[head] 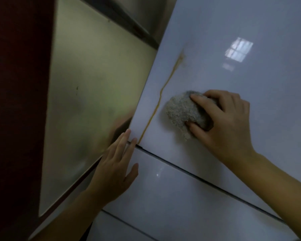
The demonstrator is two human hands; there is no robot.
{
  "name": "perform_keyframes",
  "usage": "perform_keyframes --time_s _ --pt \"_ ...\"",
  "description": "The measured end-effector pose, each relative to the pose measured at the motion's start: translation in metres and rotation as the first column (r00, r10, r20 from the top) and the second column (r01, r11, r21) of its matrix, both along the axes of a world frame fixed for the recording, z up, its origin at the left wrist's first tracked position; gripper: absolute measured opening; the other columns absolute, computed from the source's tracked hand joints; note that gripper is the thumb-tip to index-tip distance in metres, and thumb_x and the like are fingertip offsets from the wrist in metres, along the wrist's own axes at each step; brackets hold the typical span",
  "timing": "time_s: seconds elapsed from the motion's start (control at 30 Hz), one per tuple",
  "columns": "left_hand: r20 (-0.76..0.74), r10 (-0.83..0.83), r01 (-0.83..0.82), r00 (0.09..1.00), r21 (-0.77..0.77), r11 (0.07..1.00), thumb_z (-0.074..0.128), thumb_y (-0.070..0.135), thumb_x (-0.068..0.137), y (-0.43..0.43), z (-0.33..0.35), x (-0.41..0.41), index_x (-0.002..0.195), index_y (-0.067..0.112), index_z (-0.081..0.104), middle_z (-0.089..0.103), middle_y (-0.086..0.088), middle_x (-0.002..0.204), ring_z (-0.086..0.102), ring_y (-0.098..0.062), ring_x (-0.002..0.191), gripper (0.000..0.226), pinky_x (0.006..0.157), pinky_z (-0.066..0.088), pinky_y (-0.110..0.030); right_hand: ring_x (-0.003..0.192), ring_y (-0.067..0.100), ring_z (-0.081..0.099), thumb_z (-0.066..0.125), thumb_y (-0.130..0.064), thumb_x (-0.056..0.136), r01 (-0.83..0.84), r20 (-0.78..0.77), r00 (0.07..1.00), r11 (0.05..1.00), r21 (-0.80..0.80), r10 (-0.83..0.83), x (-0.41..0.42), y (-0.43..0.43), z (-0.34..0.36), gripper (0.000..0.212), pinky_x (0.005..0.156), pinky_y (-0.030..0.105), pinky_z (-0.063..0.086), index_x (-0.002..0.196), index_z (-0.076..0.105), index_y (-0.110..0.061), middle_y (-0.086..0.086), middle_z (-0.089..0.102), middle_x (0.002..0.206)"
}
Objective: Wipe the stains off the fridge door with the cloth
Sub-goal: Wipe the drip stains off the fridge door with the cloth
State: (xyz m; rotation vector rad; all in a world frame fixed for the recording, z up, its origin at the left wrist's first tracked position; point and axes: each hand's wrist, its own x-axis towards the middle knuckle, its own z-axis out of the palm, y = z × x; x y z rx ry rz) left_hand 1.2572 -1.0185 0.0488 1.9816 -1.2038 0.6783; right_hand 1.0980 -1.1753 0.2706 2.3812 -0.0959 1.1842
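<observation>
Glossy white, the fridge door [233, 32] fills the right side of the view and carries a bright window reflection [238, 51] high up. A thin yellow-brown stain [161, 94] runs down it as a long drip line, wider and smeared at its top and ending just above the dark seam [189, 171] that divides this door from the panel below. The right hand [222, 119] presses a bunched grey, fuzzy cloth [181, 112] flat against the door; its grip is closed around the cloth, the fingers curled over the upper edge and the thumb tucked in beneath, so the wad bulges out to the left of the palm. The cloth sits just to the right of the drip line, near its lower half, with a narrow strip of bare door between the two. The left hand [115, 171] holds nothing: its fingers are held straight and lightly spread, laid along the left edge of the fridge where the seam meets the corner, with the fingertips just beside the bottom end of the stain. To the left of the fridge stands a dull metallic panel [94, 84] with faint smudges, and beyond it a dark red surface [16, 101] takes up the far left.
</observation>
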Motion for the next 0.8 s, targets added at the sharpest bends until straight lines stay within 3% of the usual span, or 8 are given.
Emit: perform_keyframes --time_s 0.17,0.3,0.5,0.67,0.8 --pt "-0.047 -0.019 0.014 0.999 -0.100 0.995 0.044 0.042 0.098 -0.011 -0.008 -0.003 0.156 0.006 0.030 0.017 -0.008 0.169 0.018 -0.023 0.157 0.070 0.127 0.014 -0.026 0.114 0.029 0.052 0.073 -0.047 0.080 -0.032 0.134 0.991 0.999 0.006 0.031 0.052 0.021 0.039 0.059 0.088 0.033 0.026 0.134 0.063 -0.025 0.006 0.059 0.124" --pt "-0.012 -0.008 0.007 1.000 -0.097 0.995 0.046 0.041 0.097 -0.012 -0.011 0.002 0.157 0.005 0.029 0.013 -0.007 0.170 0.013 -0.022 0.158 0.071 0.128 0.008 -0.023 0.114 0.029 0.052 0.070 -0.047 0.077 -0.010 0.086 0.996 1.000 -0.002 0.010 0.075 0.034 0.011 0.061 0.090 0.040 0.033 0.134 0.062 -0.025 0.006 0.059 0.126" --pt "0.067 -0.014 0.018 0.998 -0.059 0.998 0.045 0.042 0.098 -0.005 -0.014 0.009 0.157 0.005 0.030 0.014 -0.010 0.170 0.022 -0.028 0.155 0.071 0.123 0.022 -0.033 0.113 0.029 0.055 0.077 -0.041 0.074 0.002 -0.112 0.994 0.997 -0.072 -0.010 0.050 0.026 -0.035 0.060 0.091 0.041 0.036 0.129 0.067 -0.020 0.007 0.063 0.124" --pt "0.048 -0.015 0.018 0.999 -0.063 0.998 0.033 0.045 0.102 -0.004 -0.012 0.008 0.157 0.006 0.031 0.014 -0.010 0.170 0.024 -0.028 0.154 0.067 0.121 0.024 -0.033 0.109 0.032 0.053 0.075 -0.043 0.077 -0.003 0.054 0.999 0.999 -0.032 0.005 0.052 0.022 0.034 0.060 0.085 0.037 0.031 0.131 0.065 -0.021 0.009 0.061 0.121" --pt "-0.011 -0.037 0.036 0.999 -0.101 0.994 0.045 0.041 0.099 -0.007 -0.011 0.007 0.158 0.009 0.028 0.013 -0.006 0.170 0.021 -0.023 0.156 0.070 0.122 0.024 -0.030 0.115 0.031 0.052 0.069 -0.049 0.081 -0.003 0.099 0.995 1.000 0.004 0.002 0.077 0.036 0.055 0.060 0.087 0.034 0.027 0.134 0.062 -0.022 0.008 0.058 0.125"
